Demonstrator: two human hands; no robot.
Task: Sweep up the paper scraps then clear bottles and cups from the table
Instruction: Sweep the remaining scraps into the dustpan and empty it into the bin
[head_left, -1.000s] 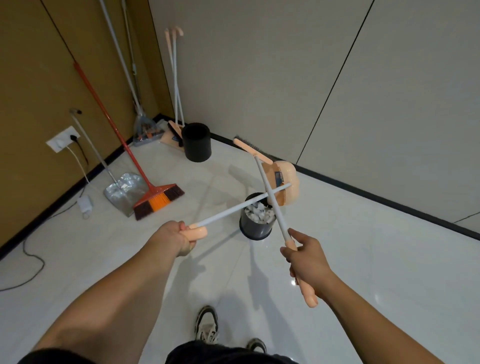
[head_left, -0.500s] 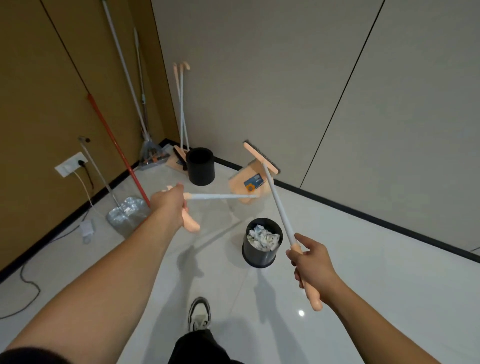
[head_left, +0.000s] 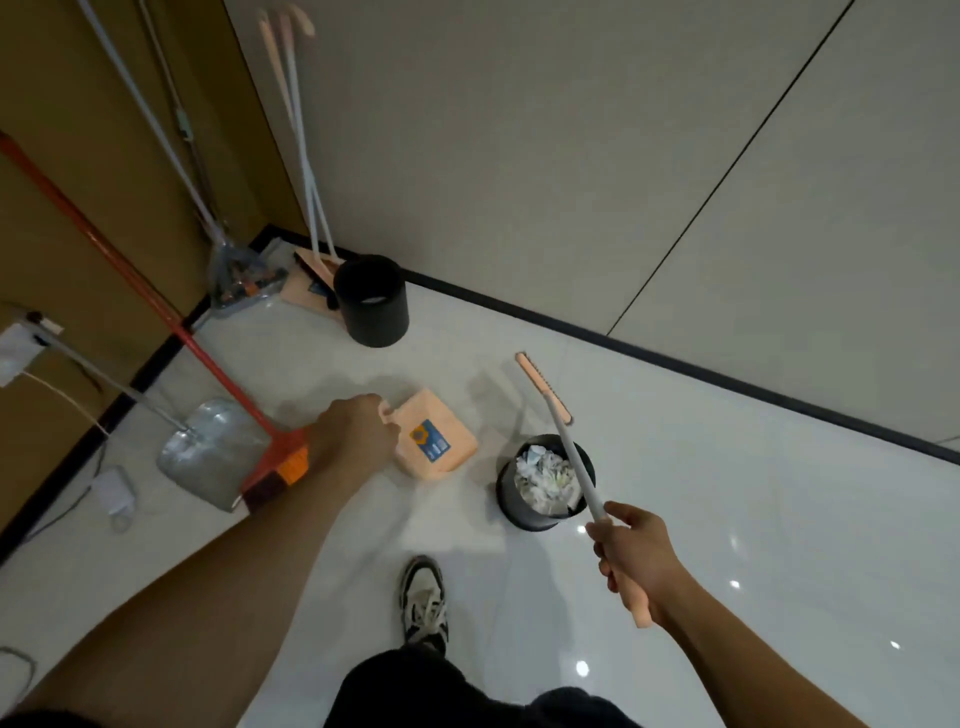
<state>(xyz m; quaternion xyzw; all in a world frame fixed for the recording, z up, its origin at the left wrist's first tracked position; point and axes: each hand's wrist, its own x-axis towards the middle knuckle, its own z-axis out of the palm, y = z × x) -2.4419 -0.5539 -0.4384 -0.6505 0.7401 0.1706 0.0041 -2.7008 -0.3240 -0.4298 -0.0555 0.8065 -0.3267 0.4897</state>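
The left hand (head_left: 358, 436) holds the handle of the peach dustpan (head_left: 434, 441), fingers curled around it; the pan hangs above the white floor (head_left: 727, 519). The right hand (head_left: 636, 558) grips the broom (head_left: 569, 457), whose peach head points to the wall. The paper scraps (head_left: 545, 480) fill a black bin (head_left: 511, 506) between both hands.

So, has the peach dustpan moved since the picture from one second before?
Yes. The peach dustpan, held by the left hand, was raised above the bin of paper scraps; now it sits lower, to the left of that bin.
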